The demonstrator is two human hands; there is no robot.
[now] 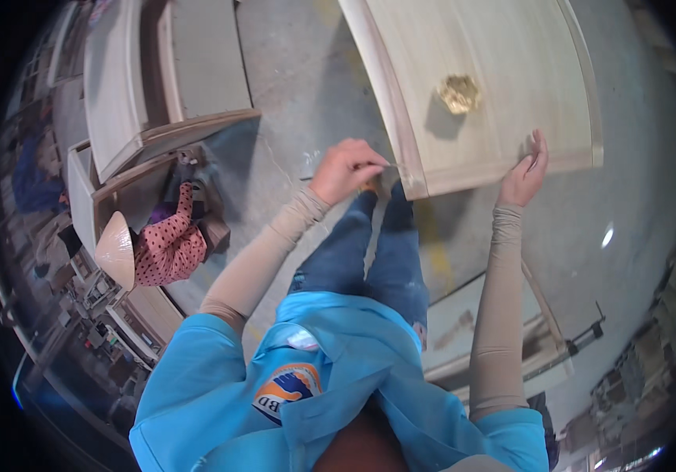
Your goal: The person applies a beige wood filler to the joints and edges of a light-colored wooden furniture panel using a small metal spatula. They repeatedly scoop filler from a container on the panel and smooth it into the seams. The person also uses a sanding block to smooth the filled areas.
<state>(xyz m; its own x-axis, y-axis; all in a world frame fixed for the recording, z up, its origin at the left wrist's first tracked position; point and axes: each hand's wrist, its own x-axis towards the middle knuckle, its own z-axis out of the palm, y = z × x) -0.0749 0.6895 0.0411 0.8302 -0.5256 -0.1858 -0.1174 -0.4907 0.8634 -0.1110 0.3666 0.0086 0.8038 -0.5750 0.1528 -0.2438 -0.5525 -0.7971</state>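
Note:
A large pale wooden panel point(495, 71) stands in front of me, its near edge at hand height. My left hand point(347, 168) is closed on a thin metal tool point(391, 165) whose tip meets the panel's near left corner. With fingers apart, my right hand point(528, 169) rests flat against the panel's near edge toward its right corner. A crumpled golden-brown wad point(460, 93), possibly sandpaper, lies on the panel's face. My jeans-clad legs point(369, 252) are below the hands.
At the left, a person in a conical hat point(116, 250) and pink dotted top crouches beside unfinished wooden cabinets point(125, 94). More wooden frames point(471, 330) and a dark clamp-like tool point(589, 330) lie at lower right on the concrete floor point(298, 94).

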